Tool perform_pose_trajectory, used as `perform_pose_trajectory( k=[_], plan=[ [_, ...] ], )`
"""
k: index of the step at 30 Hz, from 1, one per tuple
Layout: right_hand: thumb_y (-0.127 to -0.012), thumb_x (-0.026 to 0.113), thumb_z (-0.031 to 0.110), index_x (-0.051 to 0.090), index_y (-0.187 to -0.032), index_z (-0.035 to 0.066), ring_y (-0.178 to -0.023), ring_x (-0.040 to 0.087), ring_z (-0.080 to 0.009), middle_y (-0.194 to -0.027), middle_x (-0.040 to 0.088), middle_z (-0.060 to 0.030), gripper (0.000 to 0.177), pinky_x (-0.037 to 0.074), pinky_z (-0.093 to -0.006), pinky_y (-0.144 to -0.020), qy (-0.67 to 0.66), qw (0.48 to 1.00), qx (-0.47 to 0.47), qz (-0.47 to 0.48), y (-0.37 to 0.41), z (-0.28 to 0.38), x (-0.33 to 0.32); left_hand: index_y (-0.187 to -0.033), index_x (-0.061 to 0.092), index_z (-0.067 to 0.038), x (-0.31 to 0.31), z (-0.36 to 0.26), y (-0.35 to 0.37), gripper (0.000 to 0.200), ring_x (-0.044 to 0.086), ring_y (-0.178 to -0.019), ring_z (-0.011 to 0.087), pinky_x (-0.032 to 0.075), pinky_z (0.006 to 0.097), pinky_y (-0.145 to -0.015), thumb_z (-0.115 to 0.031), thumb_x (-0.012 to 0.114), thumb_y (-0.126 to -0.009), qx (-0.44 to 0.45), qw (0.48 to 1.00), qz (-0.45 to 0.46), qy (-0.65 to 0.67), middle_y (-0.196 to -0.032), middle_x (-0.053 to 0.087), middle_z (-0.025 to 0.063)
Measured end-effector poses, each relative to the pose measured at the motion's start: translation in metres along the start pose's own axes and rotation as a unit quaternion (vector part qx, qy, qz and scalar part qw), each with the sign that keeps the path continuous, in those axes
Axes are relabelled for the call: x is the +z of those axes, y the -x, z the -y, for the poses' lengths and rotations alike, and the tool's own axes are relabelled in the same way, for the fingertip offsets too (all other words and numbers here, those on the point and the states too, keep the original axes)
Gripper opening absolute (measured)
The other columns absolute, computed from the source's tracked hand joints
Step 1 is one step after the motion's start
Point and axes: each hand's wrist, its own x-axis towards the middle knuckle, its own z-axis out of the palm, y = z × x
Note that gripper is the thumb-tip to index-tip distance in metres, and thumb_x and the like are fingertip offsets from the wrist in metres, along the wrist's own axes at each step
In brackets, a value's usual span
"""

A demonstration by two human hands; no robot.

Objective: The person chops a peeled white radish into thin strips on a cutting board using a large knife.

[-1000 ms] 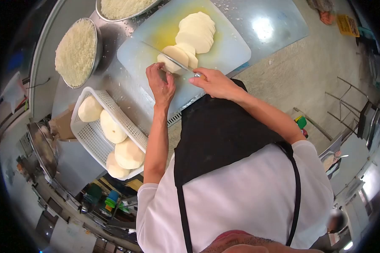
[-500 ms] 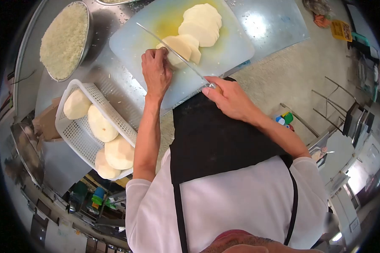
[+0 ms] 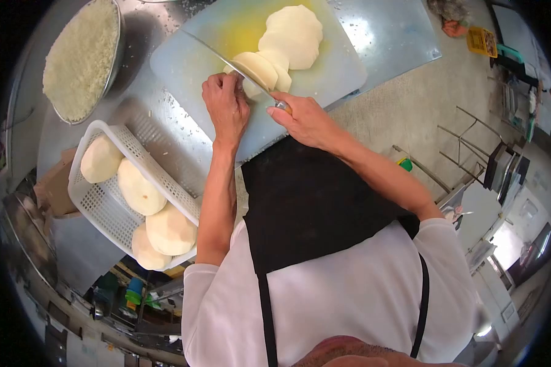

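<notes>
My right hand [image 3: 306, 119] is wrapped round the handle of a long knife [image 3: 226, 60], whose blade points to the upper left. With curled fingers, my left hand [image 3: 228, 107] presses on a pale peeled vegetable [image 3: 250, 89] beside the blade. Cut slices [image 3: 260, 68] lean against each other on the far side of the knife. Behind them, more round slices [image 3: 291, 37] lie overlapped. All of this rests on a whitish cutting board [image 3: 340, 70] with a yellow-green stain.
A metal bowl heaped with white chopped bits [image 3: 79, 61] stands at the upper left. Below it, a white perforated basket [image 3: 177, 183] holds several peeled vegetables [image 3: 142, 186]. A metal table [image 3: 153, 104] carries scattered crumbs. Metal racks [image 3: 471, 147] stand at the right.
The knife and my right hand have shifted left, and the blade now stands beside a freshly separated slice. The bowl and basket appear slightly further left as the view has moved.
</notes>
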Motion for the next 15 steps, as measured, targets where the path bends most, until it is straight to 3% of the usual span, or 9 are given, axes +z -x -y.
perform_pose_trajectory(
  k=[2, 6, 8, 9, 11, 15],
  plan=[
    [-0.100, 0.062, 0.031, 0.066, -0.114, -0.002, -0.087, 0.066, -0.0490, -0.088, 0.068, -0.0277, 0.037, 0.051, -0.0503, -0.076, -0.015, 0.999, 0.034, 0.008, 0.008, 0.012, -0.008, -0.108, 0.066, -0.006, -0.003, 0.002, 0.005, 0.029, 0.051, -0.093, 0.0330, 0.041, 0.0445, -0.085, 0.006, 0.062, -0.082, 0.010, 1.000, 0.013, 0.001, -0.098, 0.058, 0.0121],
    [-0.100, 0.062, 0.031, 0.066, -0.113, -0.003, -0.086, 0.066, -0.0493, -0.088, 0.068, -0.0283, 0.037, 0.051, -0.0506, -0.075, -0.066, 0.998, 0.005, -0.020, 0.043, 0.024, -0.019, -0.107, 0.066, -0.006, -0.004, 0.001, 0.000, 0.028, 0.051, -0.093, 0.0333, 0.041, 0.0443, -0.085, 0.006, 0.062, -0.082, 0.005, 1.000, 0.030, 0.003, -0.099, 0.059, 0.0126],
    [-0.102, 0.061, 0.033, 0.063, -0.130, -0.006, -0.077, 0.066, -0.0310, -0.085, 0.067, -0.0238, 0.049, 0.052, -0.0417, -0.077, -0.012, 1.000, -0.009, -0.023, 0.043, 0.013, -0.012, -0.106, 0.065, -0.006, -0.003, 0.004, -0.002, 0.027, 0.051, -0.093, 0.0335, 0.041, 0.0444, -0.085, 0.006, 0.062, -0.083, 0.013, 1.000, 0.022, 0.001, -0.099, 0.059, 0.0127],
    [-0.102, 0.061, 0.033, 0.063, -0.130, -0.006, -0.077, 0.066, -0.0310, -0.085, 0.067, -0.0238, 0.049, 0.052, -0.0417, -0.077, -0.012, 1.000, -0.008, -0.023, 0.033, 0.007, -0.005, -0.106, 0.065, -0.006, -0.003, 0.004, 0.000, 0.026, 0.051, -0.093, 0.0337, 0.041, 0.0446, -0.085, 0.006, 0.062, -0.083, 0.018, 1.000, 0.018, 0.001, -0.099, 0.059, 0.0128],
    [-0.100, 0.062, 0.030, 0.065, -0.120, -0.006, -0.086, 0.068, -0.0468, -0.090, 0.069, -0.0295, 0.041, 0.052, -0.0490, -0.077, 0.003, 1.000, -0.006, -0.011, 0.006, -0.001, 0.006, -0.105, 0.065, -0.006, -0.003, 0.003, 0.003, 0.026, 0.051, -0.094, 0.0340, 0.041, 0.0448, -0.085, 0.007, 0.062, -0.083, 0.016, 1.000, 0.015, -0.001, -0.099, 0.058, 0.0131],
    [-0.100, 0.062, 0.030, 0.065, -0.121, -0.006, -0.089, 0.068, -0.0487, -0.091, 0.069, -0.0300, 0.042, 0.052, -0.0510, -0.078, -0.024, 0.999, 0.046, 0.015, 0.018, 0.023, -0.016, -0.105, 0.064, -0.005, -0.001, 0.002, 0.001, 0.024, 0.052, -0.095, 0.0350, 0.042, 0.0455, -0.086, 0.007, 0.062, -0.084, 0.017, 1.000, 0.002, 0.000, -0.099, 0.058, 0.0143]
  ],
)
